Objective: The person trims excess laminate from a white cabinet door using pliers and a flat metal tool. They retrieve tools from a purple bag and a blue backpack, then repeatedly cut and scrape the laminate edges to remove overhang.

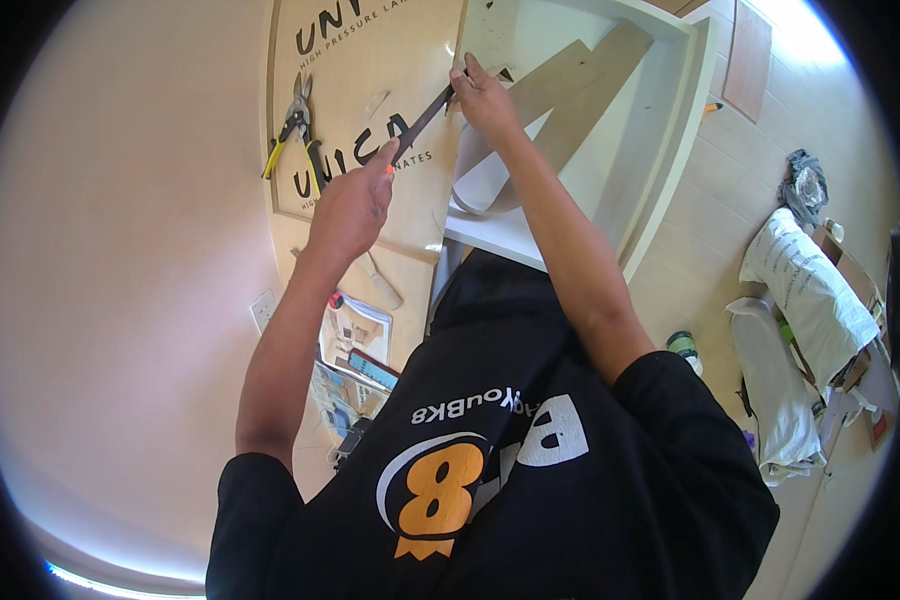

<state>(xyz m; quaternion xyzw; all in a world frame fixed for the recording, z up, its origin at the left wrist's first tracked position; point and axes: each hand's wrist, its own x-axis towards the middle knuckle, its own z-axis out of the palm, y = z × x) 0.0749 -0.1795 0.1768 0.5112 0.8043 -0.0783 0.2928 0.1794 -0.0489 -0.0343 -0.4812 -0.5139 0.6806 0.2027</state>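
Note:
My left hand (352, 212) is wrapped round the near end of a long dark flat file (425, 122); a bit of orange shows beside the fingers. At the file's far end, my right hand (485, 103) has its fingers closed on the tip. The file slants across the edge of a light wood-coloured laminate sheet (355, 75) with dark printing. Left of the hands, yellow-and-black tin snips (296, 122) lie on this sheet. Below my right hand, cut laminate strips (598, 95), one of them curled, rest in a white open drawer-like box (670, 150).
A pale wall (120, 250) with a socket (262, 310) stands close on the left. Nearer me are a scraper-like tool (380, 280) and a phone (373, 368). White sacks (810, 285), a crumpled grey bag (805, 185) and a green can (683, 345) stand on the floor at right.

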